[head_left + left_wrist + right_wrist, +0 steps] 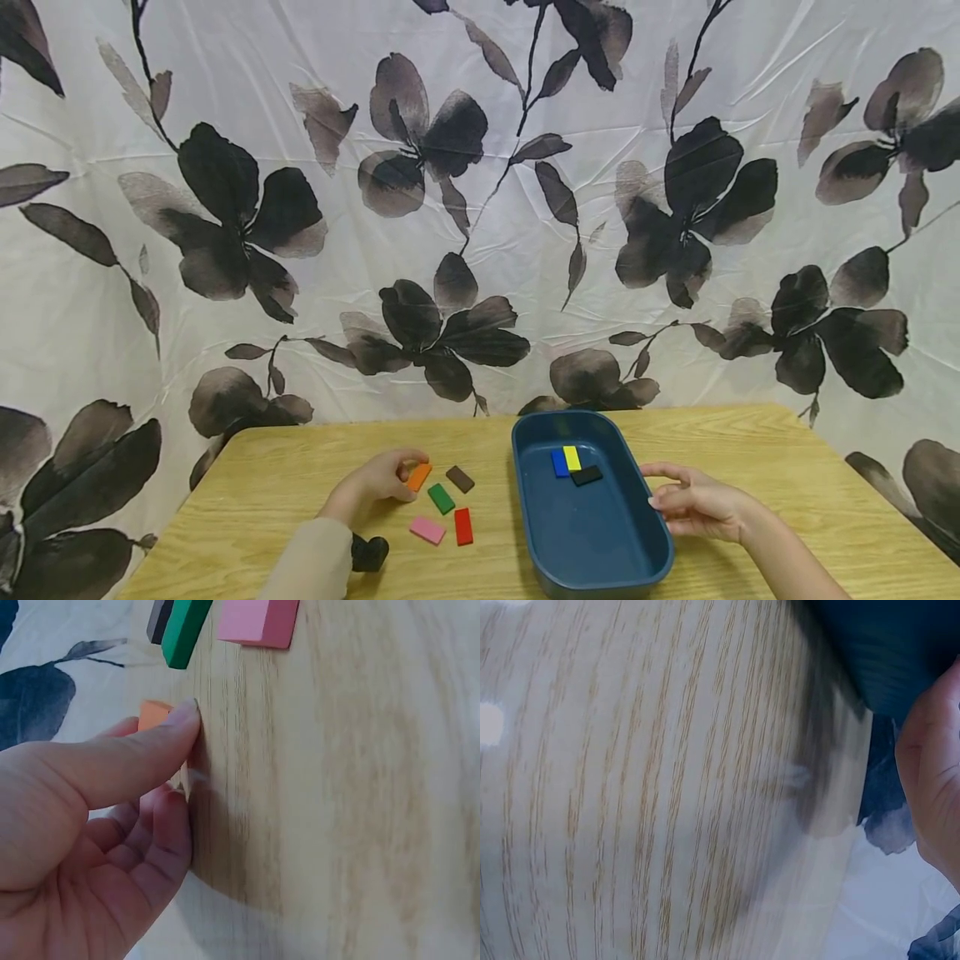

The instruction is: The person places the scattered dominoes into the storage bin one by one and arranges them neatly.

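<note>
While the pink block (427,531) and red block (463,527) lie nearest on the counter (750,450), left of the blue bin (592,533), the right hand (701,504) touches the bin's right side with relaxed fingers. Farther off, left of the bin, come the green block (441,498), then the left hand (381,478) pinching the orange block (419,477), near the brown block (460,478). Inside the bin's far half lie the black block (587,476), blue block (559,463) and yellow block (572,458); behind it hangs a floral cloth (525,258).

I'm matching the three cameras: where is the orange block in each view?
Head: orange block in the left hand, low, slightly left of centre.
Left wrist: orange block upper left, partly behind the thumb.
Right wrist: not in it.
Shared landmark: the wooden table, seen in all three.
</note>
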Action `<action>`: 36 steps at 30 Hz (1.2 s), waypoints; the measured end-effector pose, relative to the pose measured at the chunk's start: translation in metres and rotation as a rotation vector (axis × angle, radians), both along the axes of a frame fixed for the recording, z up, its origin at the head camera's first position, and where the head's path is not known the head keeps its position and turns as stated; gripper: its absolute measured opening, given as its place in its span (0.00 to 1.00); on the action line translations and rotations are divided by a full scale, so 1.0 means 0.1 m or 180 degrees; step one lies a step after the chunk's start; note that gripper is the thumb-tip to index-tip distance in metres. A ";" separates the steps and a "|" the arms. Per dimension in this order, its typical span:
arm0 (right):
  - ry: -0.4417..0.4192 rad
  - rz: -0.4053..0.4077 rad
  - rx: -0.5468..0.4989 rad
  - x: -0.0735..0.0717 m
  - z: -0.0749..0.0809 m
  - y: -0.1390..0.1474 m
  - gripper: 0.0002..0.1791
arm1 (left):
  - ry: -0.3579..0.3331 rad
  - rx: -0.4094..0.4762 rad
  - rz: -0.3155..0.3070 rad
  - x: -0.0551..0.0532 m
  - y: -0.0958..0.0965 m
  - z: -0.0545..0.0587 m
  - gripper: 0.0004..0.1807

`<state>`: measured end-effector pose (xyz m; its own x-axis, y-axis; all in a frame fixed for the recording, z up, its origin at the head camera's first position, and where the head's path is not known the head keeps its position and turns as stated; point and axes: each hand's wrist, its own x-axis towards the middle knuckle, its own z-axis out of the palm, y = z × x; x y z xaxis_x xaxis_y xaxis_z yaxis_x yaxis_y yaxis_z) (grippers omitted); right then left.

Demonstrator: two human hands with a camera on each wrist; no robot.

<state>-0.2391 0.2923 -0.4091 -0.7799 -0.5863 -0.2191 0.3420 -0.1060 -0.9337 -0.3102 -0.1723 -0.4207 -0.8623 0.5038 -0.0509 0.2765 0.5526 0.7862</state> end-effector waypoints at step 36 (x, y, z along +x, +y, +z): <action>0.0036 -0.0006 0.0027 0.01 0.01 0.01 0.29 | -0.0164 0.0766 0.1136 0.07 0.15 0.14 0.32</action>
<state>-0.2382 0.2933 -0.4084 -0.7834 -0.5831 -0.2151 0.3311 -0.0986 -0.9384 -0.3032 -0.1577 -0.4063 -0.9840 0.1773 -0.0160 0.0583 0.4057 0.9121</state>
